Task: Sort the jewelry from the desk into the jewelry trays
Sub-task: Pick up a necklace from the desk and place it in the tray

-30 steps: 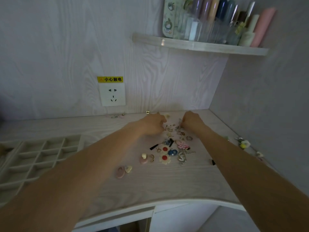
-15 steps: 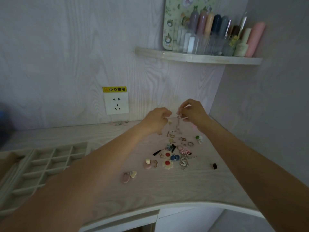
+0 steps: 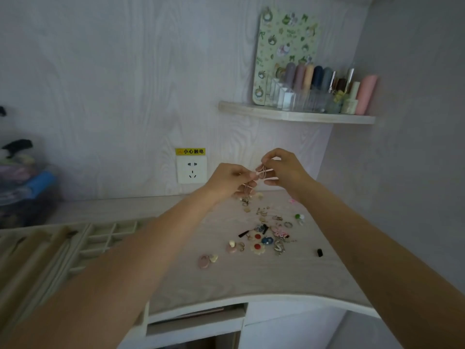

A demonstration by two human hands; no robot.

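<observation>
Fingers (image 3: pixel 254 174) of both hands pinch a thin, pale pink looped cord (image 3: pixel 263 172), held up in the air above the far end of the desk (image 3: pixel 226 278). The left hand (image 3: pixel 230 181) grips one end with curled fingers, and the right hand (image 3: pixel 283 170) pinches the other end just beside it; loose loops hang down between them. Below, on the pale wood-grain desk, lies a scatter of small jewelry (image 3: pixel 264 235): a cream flower with a red centre (image 3: pixel 258 248), a blue rounded piece (image 3: pixel 267 240), a silver ring (image 3: pixel 288 224), a pink oval piece with a cream heart (image 3: pixel 207 260) and a small black block (image 3: pixel 319 252) set apart. At the left edge sits a beige, velvety jewelry tray (image 3: pixel 100 238) divided into small square compartments. A white wall socket (image 3: pixel 191 170) with a yellow label is on the wall behind.
</observation>
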